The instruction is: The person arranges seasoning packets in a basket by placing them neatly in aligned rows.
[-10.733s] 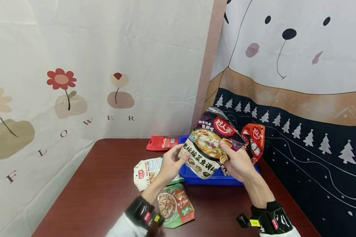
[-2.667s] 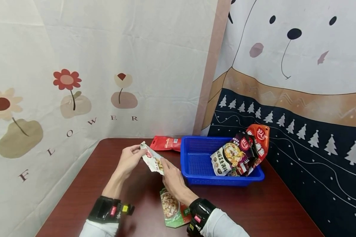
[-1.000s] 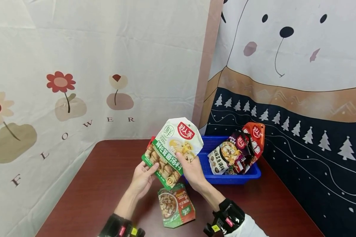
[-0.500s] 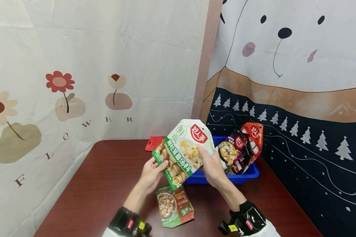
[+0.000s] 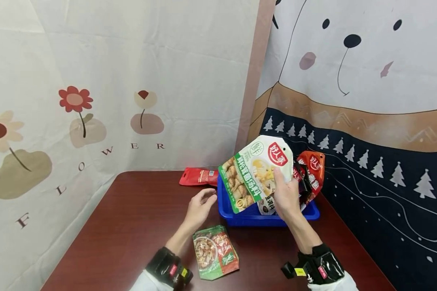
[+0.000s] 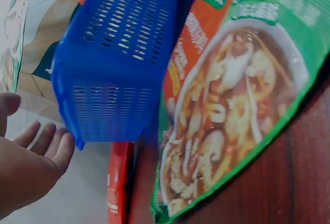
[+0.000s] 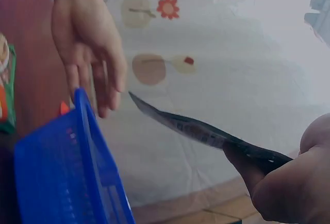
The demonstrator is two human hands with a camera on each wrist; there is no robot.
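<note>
My right hand pinches a white and green seasoning packet near its white end, thumb on the printed front. The packet is tilted over the blue basket and hides part of it. Seen edge-on in the right wrist view, the packet looks thin. My left hand holds nothing, its fingers relaxed just left of the basket; the left wrist view also shows this hand apart from the packet. Inside the basket's right side lean a red-orange packet and a dark packet with a white lower end, mostly covered.
On the table, a green and orange packet lies flat in front of the basket. Behind, a red packet lies against the basket's left side. Printed cloths hang behind and to the right of the table.
The white and green packet, lifted from the table earlier, has moved right and over the basket. My left hand has let go of it. Earlier, the dark purple packet was placed in the basket.
</note>
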